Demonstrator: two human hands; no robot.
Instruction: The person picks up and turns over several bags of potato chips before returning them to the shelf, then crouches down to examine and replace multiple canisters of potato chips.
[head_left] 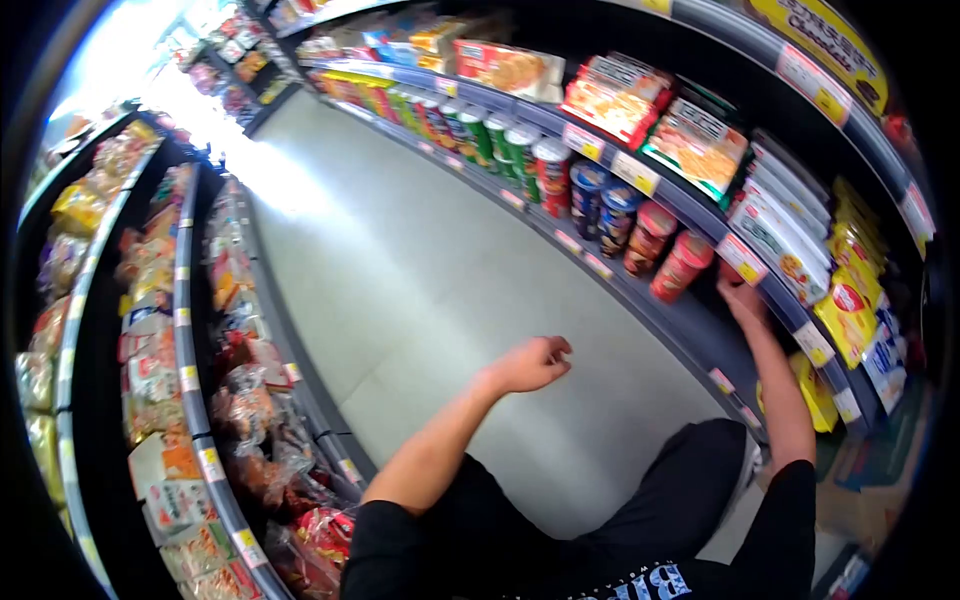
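My right hand (742, 300) reaches into the lower shelf, under the price-tag rail, with its fingers round a red chip canister (730, 274). The rail hides most of that canister. Beside it stand two more red canisters, one (683, 266) close to my hand and another (650, 238) farther along. Blue canisters (618, 215) follow in the same row. Over the aisle floor, my left hand (532, 365) hangs with loosely curled fingers, holding nothing and touching nothing.
Flat snack packs (695, 145) and yellow bags (850, 305) fill the shelf above my right hand. Across the aisle floor (400, 270), shelves on the left hold bagged goods (255, 410). A yellow pack (815, 392) lies low, near my right forearm.
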